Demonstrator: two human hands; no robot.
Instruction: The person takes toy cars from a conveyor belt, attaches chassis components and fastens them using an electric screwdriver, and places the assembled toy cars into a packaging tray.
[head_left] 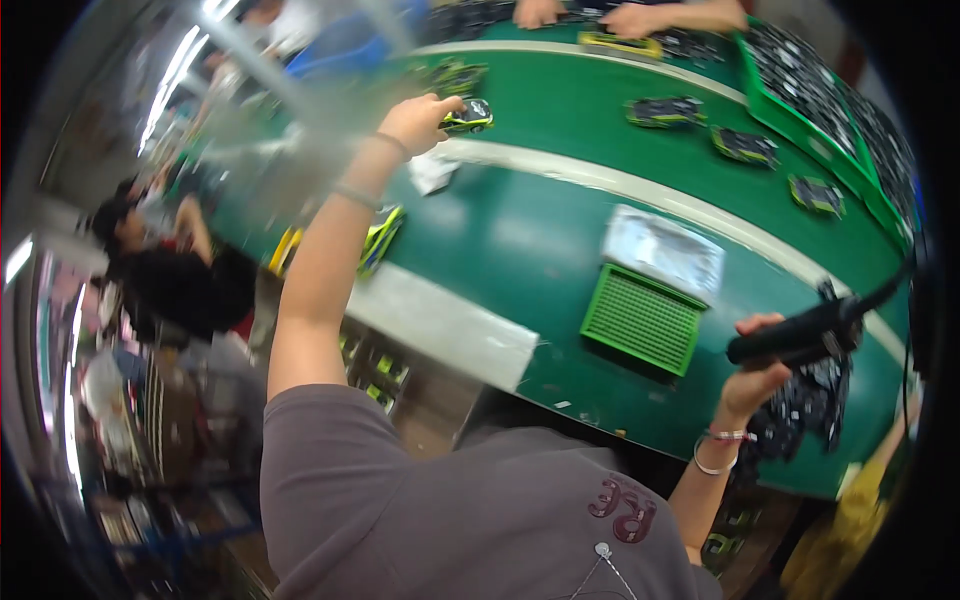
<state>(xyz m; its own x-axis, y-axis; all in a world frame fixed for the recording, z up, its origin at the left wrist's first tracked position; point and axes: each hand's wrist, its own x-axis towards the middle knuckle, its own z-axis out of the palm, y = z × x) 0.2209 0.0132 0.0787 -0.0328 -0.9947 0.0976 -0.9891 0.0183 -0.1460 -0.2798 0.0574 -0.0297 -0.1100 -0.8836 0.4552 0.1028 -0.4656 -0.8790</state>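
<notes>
Stretched far out to the left, my left hand point(413, 124) closes around a small black and yellow-green toy car point(472, 117) above the green conveyor belt point(560, 95). My right hand point(752, 383) grips a black corded electric screwdriver point(790, 338) at the right side of the bench. Its cable runs up and off to the right. Beside that hand lies a heap of black plastic parts point(812, 405). More toy cars sit on the belt: one point(665, 111) near the middle, another point(745, 147) and a third point(817, 194) farther right.
A green gridded tray point(640, 320) and a silvery plastic bag point(665, 250) lie on the bench. Green crates point(790, 120) of black parts stand at the far right. Across the belt, a co-worker's hands point(640, 20) handle a yellow piece. Another person point(175, 275) sits left.
</notes>
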